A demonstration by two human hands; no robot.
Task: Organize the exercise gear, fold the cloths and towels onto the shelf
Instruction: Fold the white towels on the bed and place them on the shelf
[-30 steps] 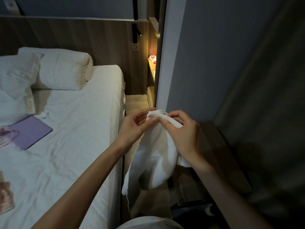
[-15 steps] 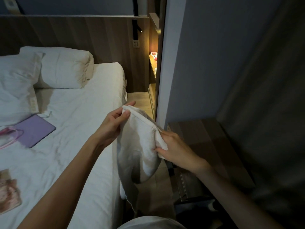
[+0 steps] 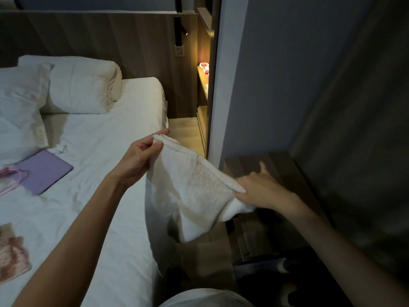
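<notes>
Hands are gripping a white towel (image 3: 194, 191) by its upper edge: left hand (image 3: 138, 159) pinching one corner, right hand (image 3: 259, 189) clutching the other, beside the bed (image 3: 99, 151).

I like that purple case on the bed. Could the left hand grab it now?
Probably not yet: the left hand grips the white towel. Nothing on the bed blocks the way to the purple case, though.

White towel (image 3: 194, 191); white sheet (image 3: 106, 173) and pillows (image 3: 81, 85); lilac tablet (image 3: 43, 171) left; pink-mottled cloth (image 3: 12, 258) near left; brown wood-grain headboard (image 3: 99, 36).
</notes>
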